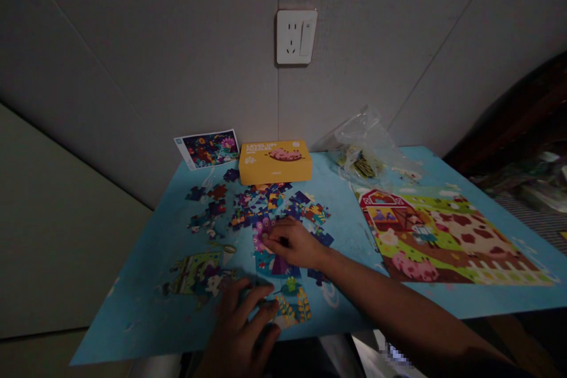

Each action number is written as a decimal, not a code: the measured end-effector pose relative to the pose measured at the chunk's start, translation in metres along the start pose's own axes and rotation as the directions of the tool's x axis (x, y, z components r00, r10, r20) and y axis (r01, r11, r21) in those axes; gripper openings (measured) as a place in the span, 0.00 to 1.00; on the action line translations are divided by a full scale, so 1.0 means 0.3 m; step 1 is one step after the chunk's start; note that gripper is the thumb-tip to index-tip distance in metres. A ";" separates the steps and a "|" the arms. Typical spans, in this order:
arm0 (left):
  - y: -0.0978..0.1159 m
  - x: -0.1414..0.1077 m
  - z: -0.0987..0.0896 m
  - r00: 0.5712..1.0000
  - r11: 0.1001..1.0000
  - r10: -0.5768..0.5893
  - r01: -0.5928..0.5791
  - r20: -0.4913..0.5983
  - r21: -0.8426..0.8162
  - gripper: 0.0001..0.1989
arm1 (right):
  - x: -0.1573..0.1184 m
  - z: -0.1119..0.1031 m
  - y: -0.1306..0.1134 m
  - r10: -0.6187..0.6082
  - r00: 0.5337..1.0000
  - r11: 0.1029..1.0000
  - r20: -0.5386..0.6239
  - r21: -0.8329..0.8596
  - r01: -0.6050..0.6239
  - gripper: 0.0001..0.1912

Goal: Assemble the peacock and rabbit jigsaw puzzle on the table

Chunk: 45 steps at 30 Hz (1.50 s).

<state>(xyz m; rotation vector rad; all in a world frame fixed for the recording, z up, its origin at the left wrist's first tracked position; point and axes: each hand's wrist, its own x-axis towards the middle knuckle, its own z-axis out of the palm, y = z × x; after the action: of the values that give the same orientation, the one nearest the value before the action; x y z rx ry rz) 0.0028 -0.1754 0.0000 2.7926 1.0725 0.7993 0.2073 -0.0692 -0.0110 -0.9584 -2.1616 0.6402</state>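
My right hand (296, 242) reaches in from the right, its fingers curled and pinched on a puzzle piece at the purple part of a partly joined jigsaw puzzle (277, 266). The fingers hide most of that piece. Nearer the table's front edge, my left hand (248, 316) lies with its fingers apart beside the lower joined pieces, which show a green frog and yellow plants (295, 304). Just beyond my right hand, loose dark blue and orange puzzle pieces (254, 204) lie in a heap. More loose pieces (212, 212) are spread to the left.
A yellow puzzle box (275, 162) stands against the wall, beside a leaning picture card (208, 149). To the right lies an assembled farm puzzle (443, 236), with a clear plastic bag of pieces (363, 159) behind it. A blue printed cover (146, 307) covers the table. A wall socket (296, 37) is above.
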 end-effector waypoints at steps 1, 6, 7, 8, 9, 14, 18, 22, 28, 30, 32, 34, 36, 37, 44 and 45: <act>0.006 0.003 0.000 1.000 1.000 -0.010 0.010 -0.021 0.002 0.10 | 0.000 0.000 0.000 -0.001 1.000 1.000 0.004 0.002 0.001 0.17; 0.033 0.005 0.012 0.997 0.998 -0.035 0.038 -0.062 0.042 0.10 | -0.001 -0.002 -0.001 -0.013 1.000 0.999 0.016 -0.033 0.014 0.16; 0.035 0.003 0.015 0.998 0.998 -0.028 0.031 -0.052 0.056 0.12 | -0.001 -0.002 -0.003 -0.020 1.000 0.999 0.022 -0.047 0.021 0.15; 0.035 0.000 0.017 0.999 0.997 -0.017 0.019 -0.040 0.073 0.14 | -0.001 -0.003 -0.005 -0.029 0.999 0.998 0.030 -0.060 0.030 0.15; 0.034 -0.003 0.018 1.000 0.996 -0.003 0.005 -0.024 0.090 0.16 | -0.001 -0.003 -0.007 -0.037 0.999 0.996 0.038 -0.074 0.040 0.15; 0.026 -0.015 0.010 0.999 0.992 0.034 -0.036 0.018 0.122 0.19 | 0.003 -0.017 -0.032 -0.072 0.994 0.986 0.080 -0.143 0.083 0.17; 0.017 -0.028 0.008 0.998 0.991 0.059 -0.061 0.021 0.121 0.20 | 0.005 -0.043 -0.049 -0.075 0.994 0.977 0.074 -0.194 0.088 0.13; -0.005 -0.051 0.013 0.997 0.990 0.066 -0.071 0.047 0.124 0.20 | 0.002 -0.061 -0.043 0.012 0.998 0.973 0.061 -0.232 0.003 0.08; -0.011 -0.036 0.011 0.995 0.990 0.049 -0.061 0.088 0.129 0.17 | 0.005 -0.075 -0.007 0.283 0.958 0.890 -0.042 -0.361 -0.278 0.16; -0.003 -0.014 0.014 0.993 0.992 0.010 -0.025 0.118 0.121 0.16 | 0.008 -0.080 -0.005 0.320 0.945 0.872 -0.062 -0.371 -0.320 0.17; 0.000 0.004 0.022 0.990 0.992 -0.015 -0.003 0.139 0.125 0.19 | 0.010 -0.082 -0.009 0.304 0.952 0.878 -0.047 -0.373 -0.299 0.16; -0.003 0.013 0.031 0.990 0.990 -0.013 -0.006 0.139 0.140 0.22 | 0.010 -0.082 -0.016 0.266 0.963 0.887 -0.027 -0.383 -0.256 0.15; -0.013 0.012 0.037 0.991 0.988 0.007 -0.026 0.130 0.150 0.24 | 0.010 -0.081 -0.022 0.244 0.970 0.887 -0.015 -0.400 -0.229 0.14; -0.019 0.009 0.038 0.992 0.989 0.019 -0.038 0.128 0.145 0.24 | 0.010 -0.080 -0.024 0.240 0.971 0.884 -0.013 -0.410 -0.224 0.14; -0.049 0.011 0.017 0.982 0.992 0.093 -0.106 0.167 0.073 0.26 | 0.009 -0.082 -0.023 0.244 0.970 0.870 0.011 -0.445 -0.214 0.10; -0.062 0.022 0.016 0.980 0.991 0.088 -0.105 0.179 0.088 0.27 | 0.008 -0.081 -0.022 0.243 0.970 0.869 0.011 -0.447 -0.213 0.09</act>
<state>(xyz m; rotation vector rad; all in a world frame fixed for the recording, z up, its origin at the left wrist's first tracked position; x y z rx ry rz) -0.0021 -0.1564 -0.0052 2.9489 0.9794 0.5089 0.2213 -0.0674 0.0103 -1.4699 -2.3243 0.2853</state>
